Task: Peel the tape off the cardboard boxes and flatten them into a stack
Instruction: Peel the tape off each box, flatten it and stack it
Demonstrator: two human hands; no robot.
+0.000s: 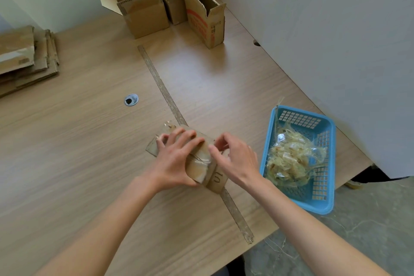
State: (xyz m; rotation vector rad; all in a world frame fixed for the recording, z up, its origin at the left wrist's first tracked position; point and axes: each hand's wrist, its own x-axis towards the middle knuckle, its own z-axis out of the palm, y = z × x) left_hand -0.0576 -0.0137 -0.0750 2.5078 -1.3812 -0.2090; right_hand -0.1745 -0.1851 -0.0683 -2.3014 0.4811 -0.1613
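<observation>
Wooden table (pixel 78 141): three open boxes (pixel 170 4), one basket (pixel 322 199).

You held a small brown cardboard box (pixel 202 163), its top wrapped in glossy clear tape (pixel 199 159), under both palms. Well beyond your grip three open-flapped brown cardboard boxes (pixel 170 4) stood upright; far left of it lay flattened brown cardboard sheets (pixel 24 58), stacked.
</observation>
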